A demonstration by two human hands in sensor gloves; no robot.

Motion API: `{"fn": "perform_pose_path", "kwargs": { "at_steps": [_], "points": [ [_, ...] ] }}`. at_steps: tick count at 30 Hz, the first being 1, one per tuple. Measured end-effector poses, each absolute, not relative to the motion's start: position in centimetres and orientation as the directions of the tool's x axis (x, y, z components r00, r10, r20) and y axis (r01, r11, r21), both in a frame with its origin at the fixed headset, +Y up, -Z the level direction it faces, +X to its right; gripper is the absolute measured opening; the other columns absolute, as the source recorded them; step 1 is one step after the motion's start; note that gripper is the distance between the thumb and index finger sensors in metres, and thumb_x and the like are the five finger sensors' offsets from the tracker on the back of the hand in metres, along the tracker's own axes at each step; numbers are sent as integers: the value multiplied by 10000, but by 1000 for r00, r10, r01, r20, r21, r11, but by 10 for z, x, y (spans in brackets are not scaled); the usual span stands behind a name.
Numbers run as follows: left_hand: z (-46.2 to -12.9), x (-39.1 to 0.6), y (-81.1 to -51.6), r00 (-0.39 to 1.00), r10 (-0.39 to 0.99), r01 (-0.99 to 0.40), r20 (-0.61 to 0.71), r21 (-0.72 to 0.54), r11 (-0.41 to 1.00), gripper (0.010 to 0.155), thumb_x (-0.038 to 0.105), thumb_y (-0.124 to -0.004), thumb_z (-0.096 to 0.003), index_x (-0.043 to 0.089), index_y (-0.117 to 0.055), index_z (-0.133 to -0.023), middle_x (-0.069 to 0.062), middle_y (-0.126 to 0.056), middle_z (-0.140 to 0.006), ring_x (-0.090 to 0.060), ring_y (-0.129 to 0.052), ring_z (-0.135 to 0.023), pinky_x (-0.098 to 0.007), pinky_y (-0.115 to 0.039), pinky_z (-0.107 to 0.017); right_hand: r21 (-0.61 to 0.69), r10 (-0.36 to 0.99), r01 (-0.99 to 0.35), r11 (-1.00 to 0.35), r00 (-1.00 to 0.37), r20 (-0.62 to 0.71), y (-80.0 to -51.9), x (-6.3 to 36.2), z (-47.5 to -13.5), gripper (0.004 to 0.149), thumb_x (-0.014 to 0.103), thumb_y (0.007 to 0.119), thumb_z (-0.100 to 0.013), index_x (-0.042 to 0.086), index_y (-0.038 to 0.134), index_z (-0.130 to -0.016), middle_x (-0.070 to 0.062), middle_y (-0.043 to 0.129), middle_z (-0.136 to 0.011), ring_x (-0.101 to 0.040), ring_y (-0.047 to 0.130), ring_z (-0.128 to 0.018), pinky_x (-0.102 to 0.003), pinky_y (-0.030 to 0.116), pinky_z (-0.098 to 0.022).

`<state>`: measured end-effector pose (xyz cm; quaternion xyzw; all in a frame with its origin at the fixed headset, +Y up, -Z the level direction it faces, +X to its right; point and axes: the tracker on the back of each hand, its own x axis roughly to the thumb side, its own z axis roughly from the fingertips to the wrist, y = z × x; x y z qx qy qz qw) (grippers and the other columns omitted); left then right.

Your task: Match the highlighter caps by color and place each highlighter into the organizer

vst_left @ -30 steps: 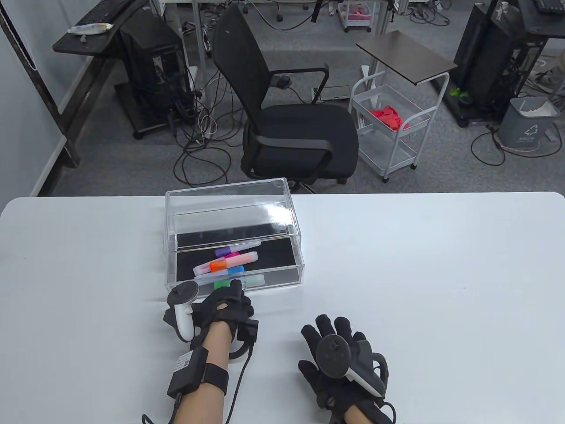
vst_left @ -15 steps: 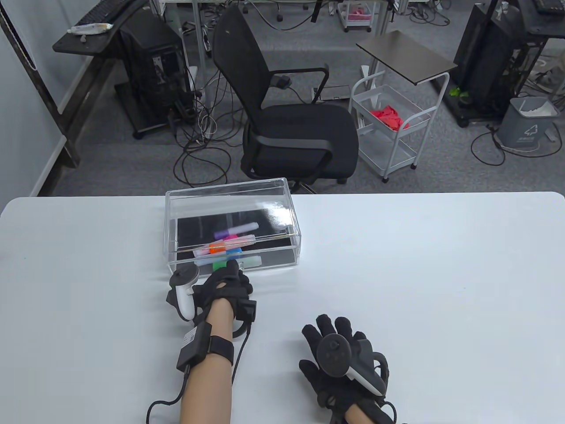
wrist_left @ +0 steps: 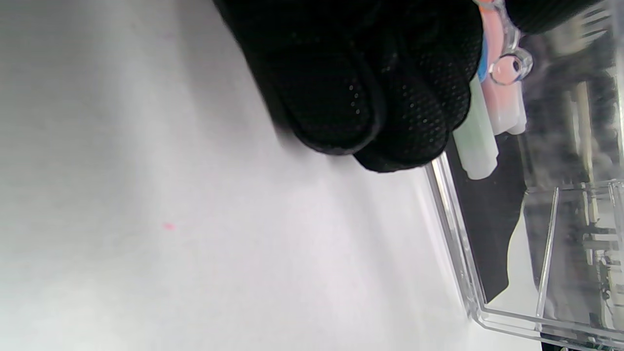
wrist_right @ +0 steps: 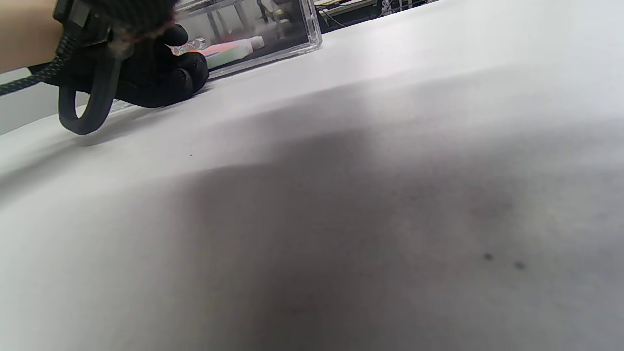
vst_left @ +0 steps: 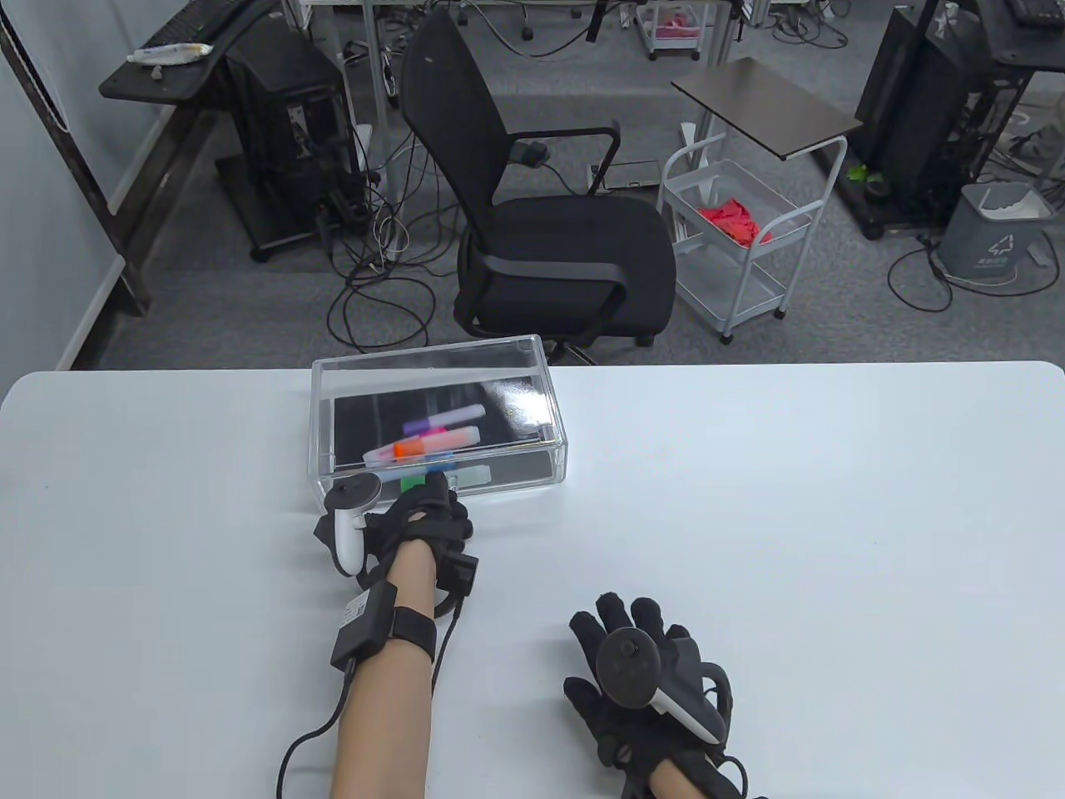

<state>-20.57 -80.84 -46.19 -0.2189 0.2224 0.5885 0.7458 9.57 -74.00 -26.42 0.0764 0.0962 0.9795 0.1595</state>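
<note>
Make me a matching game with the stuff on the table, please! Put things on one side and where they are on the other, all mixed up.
Things:
1. highlighters
2. left hand
3. right hand
4. clear organizer

Places:
A. flat on the bare table, away from the box
B. at the front of the drawer
C. lying inside the drawer
D. on the table's far side, in front of the chair

Pairs: 1-C, 2-B, 3-A, 4-D
</note>
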Motion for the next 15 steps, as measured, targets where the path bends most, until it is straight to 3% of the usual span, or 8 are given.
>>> {"fn": "perform_pose_path", "kwargs": {
  "at_steps": [10,15],
  "points": [
    [-437,-211,-787,77,801,-995,-594,0,95,751,711,-582,-546,164,-591,-1060,-16,-825,-922,-190,-1057,-684,-306,-934,-537,219,331,-302,-928,-937,110,-741,96,-266,722,488,720,-421,351,356,-1030,15,167,-1134,-397,89,-1041,-728,162,-677],
    [-412,-212,-754,208,852,-976,-480,-46,212,731,701,-606,-522,224,-555,-1074,5,-766,-981,-246,-988,-797,-382,-868,-609,219,320,-290,-932,-940,117,-740,95,-264,724,490,719,-422,353,353,-1031,12,164,-1134,-397,87,-1040,-728,163,-676]
  ]
}}
